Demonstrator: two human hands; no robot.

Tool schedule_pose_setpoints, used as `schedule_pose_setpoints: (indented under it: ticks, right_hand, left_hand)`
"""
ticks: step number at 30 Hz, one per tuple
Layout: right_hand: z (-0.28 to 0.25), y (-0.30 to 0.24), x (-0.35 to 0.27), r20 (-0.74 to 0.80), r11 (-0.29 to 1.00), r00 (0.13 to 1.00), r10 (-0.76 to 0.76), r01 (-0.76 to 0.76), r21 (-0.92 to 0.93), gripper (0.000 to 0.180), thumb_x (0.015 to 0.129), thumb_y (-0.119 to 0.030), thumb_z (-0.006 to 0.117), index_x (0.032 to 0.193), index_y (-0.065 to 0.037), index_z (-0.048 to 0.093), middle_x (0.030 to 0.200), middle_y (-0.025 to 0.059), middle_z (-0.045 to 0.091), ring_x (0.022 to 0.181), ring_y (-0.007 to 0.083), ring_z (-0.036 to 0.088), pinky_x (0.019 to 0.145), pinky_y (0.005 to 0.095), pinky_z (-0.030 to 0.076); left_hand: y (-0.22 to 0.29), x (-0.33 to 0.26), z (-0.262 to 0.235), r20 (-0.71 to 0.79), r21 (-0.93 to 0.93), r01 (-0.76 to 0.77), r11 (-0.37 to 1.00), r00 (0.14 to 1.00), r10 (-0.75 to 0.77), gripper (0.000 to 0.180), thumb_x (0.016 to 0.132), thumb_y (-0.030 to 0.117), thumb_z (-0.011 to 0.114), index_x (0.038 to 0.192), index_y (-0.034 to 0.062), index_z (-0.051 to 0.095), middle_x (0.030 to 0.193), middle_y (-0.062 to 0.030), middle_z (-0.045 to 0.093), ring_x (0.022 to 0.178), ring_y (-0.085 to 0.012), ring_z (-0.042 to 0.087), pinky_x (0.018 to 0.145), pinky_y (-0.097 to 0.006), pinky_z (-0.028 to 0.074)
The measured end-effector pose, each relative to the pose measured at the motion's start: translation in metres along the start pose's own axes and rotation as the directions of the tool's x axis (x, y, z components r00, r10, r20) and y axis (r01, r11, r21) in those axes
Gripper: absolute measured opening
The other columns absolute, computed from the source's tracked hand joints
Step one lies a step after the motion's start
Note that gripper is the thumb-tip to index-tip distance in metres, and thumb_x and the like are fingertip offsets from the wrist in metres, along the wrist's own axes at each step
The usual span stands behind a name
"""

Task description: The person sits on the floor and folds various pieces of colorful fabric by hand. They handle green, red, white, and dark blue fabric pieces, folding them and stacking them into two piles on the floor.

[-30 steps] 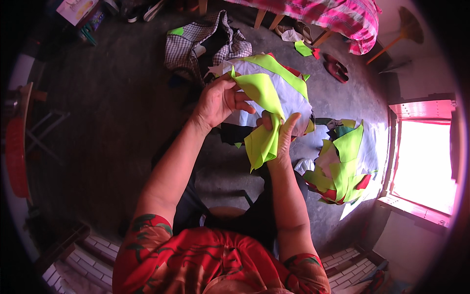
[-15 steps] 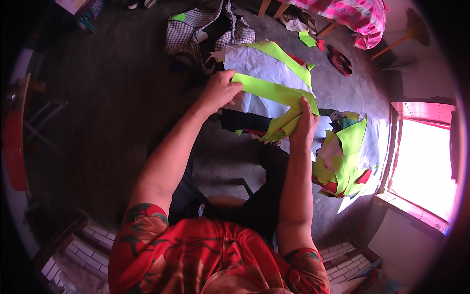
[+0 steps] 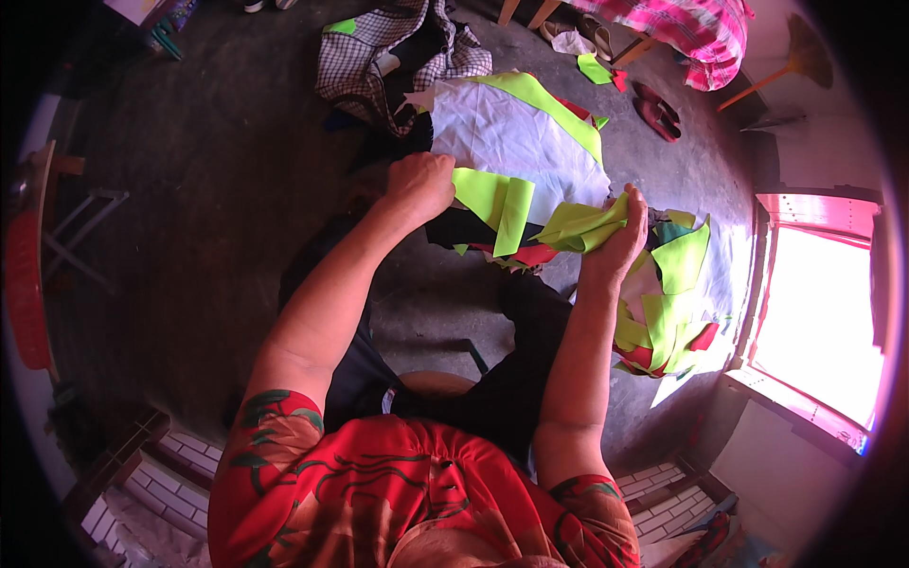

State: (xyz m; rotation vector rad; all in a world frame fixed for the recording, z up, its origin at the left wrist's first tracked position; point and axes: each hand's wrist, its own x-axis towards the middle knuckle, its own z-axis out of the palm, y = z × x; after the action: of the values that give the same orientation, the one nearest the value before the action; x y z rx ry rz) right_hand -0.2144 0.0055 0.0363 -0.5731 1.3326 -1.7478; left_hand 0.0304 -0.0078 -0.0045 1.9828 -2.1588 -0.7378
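My left hand [image 3: 421,189] is closed on one end of a neon-green fabric strip [image 3: 512,216]. The strip's other part folds over and hangs down in front of the pile. In my right hand [image 3: 620,239] is a bunched wad of neon-green fabric [image 3: 579,227], pinched under the thumb. The two pieces are apart, with a gap between them. Behind both hands lies a large white cloth bundle [image 3: 521,128] edged with a green band; black and red scraps show under its near side.
A second heap of green, red and white scraps [image 3: 677,284] stands at the right near the bright window [image 3: 819,322]. A checkered cloth [image 3: 369,66] lies beyond the bundle. Shoes [image 3: 656,112] and a broom [image 3: 805,57] are at the far right. A stool seat [image 3: 436,382] shows between my legs.
My hands have moved apart, the right one going right. The green strip stretched between them has left the right hand and now folds down from the left.
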Motion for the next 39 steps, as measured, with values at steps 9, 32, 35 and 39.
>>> schedule_pose_setpoints:
  ticks: [9, 32, 35, 39]
  right_hand:
    - [0.009, 0.007, -0.009, 0.182, 0.994, 0.982, 0.042, -0.023, -0.105, 0.009, 0.084, -0.014, 0.065, 0.086, -0.006, 0.065, 0.075, -0.0031, 0.057, 0.066, 0.0045, 0.047, 0.062, 0.0181, 0.038]
    - [0.018, 0.022, -0.024, 0.515, 0.865, 0.764, 0.389, -0.496, 0.082, 0.033, 0.087, -0.017, 0.063, 0.117, -0.007, 0.054, 0.09, 0.0056, 0.061, 0.078, 0.0146, 0.06, 0.072, 0.0285, 0.052]
    - [0.018, 0.024, -0.026, 0.509, 0.841, 0.748, 0.426, -0.534, 0.082, 0.044, 0.085, -0.015, 0.065, 0.125, -0.007, 0.048, 0.1, 0.0053, 0.06, 0.088, 0.0165, 0.06, 0.08, 0.0318, 0.051]
    - [0.021, 0.022, -0.026, 0.539, 0.844, 0.726, 0.427, -0.534, 0.051, 0.045, 0.085, -0.012, 0.064, 0.126, -0.006, 0.047, 0.106, 0.0059, 0.059, 0.095, 0.0177, 0.06, 0.083, 0.033, 0.05]
  left_hand:
    - [-0.013, 0.005, -0.013, -0.043, 0.071, 0.086, 0.994, 0.996, -0.083, 0.015, 0.077, 0.013, 0.052, 0.086, 0.0032, 0.059, 0.085, -0.0175, 0.066, 0.081, -0.0376, 0.063, 0.07, -0.048, 0.049]
    - [0.015, 0.007, -0.003, 0.003, -0.87, -0.128, 0.476, 0.964, 0.264, 0.043, 0.086, 0.039, 0.061, 0.105, 0.0009, 0.061, 0.09, -0.0087, 0.065, 0.083, -0.0129, 0.061, 0.076, -0.026, 0.045]
    - [0.026, -0.001, -0.019, 0.185, -0.968, 0.1, 0.229, 0.903, 0.389, 0.047, 0.087, 0.044, 0.058, 0.106, 0.0005, 0.061, 0.088, -0.0033, 0.062, 0.084, -0.0084, 0.057, 0.074, -0.024, 0.045]
    - [0.023, -0.002, -0.013, 0.198, -0.979, 0.161, 0.123, 0.888, 0.416, 0.046, 0.083, 0.044, 0.064, 0.104, 0.0029, 0.062, 0.085, 0.0004, 0.059, 0.078, -0.0064, 0.055, 0.07, -0.022, 0.045]
